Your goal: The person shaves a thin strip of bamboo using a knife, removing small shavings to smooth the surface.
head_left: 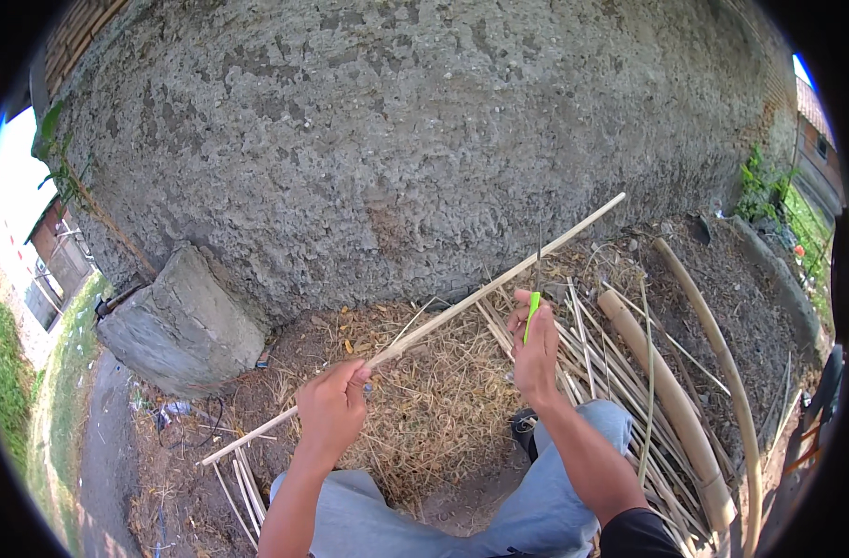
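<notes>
A long, pale bamboo strip slants across in front of me, its far end up to the right near the wall. My left hand is closed around it, left of its middle. In my right hand is a knife with a bright green handle. Its thin blade points upward and crosses the strip in the picture; whether it touches the wood I cannot tell. Under the strip, curled shavings cover the ground between my legs.
Many split bamboo strips lie in a heap on the right, beside a thick bamboo pole and a curved one. A few more strips lie at lower left. A grey stone block stands against the rough wall.
</notes>
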`<state>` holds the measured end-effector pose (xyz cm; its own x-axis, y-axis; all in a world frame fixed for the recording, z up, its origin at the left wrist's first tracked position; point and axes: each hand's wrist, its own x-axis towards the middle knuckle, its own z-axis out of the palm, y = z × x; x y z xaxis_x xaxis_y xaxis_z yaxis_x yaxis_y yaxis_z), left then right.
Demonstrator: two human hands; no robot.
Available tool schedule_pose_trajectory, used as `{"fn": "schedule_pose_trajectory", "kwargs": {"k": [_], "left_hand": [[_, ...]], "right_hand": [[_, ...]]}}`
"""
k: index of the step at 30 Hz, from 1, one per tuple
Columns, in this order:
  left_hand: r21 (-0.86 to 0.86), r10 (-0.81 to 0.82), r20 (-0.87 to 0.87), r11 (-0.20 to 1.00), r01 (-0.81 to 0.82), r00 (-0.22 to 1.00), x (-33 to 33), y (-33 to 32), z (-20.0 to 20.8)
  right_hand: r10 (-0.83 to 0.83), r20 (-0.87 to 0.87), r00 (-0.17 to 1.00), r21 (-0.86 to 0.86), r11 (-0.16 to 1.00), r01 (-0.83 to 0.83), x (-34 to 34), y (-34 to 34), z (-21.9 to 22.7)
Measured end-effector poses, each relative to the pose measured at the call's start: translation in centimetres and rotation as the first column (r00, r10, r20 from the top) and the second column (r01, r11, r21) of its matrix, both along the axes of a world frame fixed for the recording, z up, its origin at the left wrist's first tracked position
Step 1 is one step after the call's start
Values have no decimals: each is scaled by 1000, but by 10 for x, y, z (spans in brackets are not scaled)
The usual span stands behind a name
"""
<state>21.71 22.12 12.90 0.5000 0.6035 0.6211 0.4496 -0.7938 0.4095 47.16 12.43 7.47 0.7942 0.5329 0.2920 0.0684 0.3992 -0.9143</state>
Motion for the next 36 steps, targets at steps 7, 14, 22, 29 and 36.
{"fn": "schedule_pose_trajectory", "kwargs": {"k": [7, 14, 22, 29, 36], "left_hand": [[-128, 344, -48, 929, -347, 938, -74, -75, -26], [-90, 448, 65, 893, -442, 892, -94, -116, -69], [-167, 478, 81, 872, -460, 875, -94, -138, -75], [-147, 485, 9, 866, -479, 874, -104, -150, -95], [-260, 440, 14, 869, -422, 898, -109, -173, -95]], "right_hand": [[10, 787, 617, -53, 997, 50, -71, -21, -12], [287, 869, 403, -230, 955, -186, -130, -37, -45], [173, 901, 397, -147, 985, -94, -133, -42, -30], [234, 858, 458, -297, 952, 70, -121, -37, -42], [187, 820, 541, -261, 963, 64, -137, -54, -39]]}}
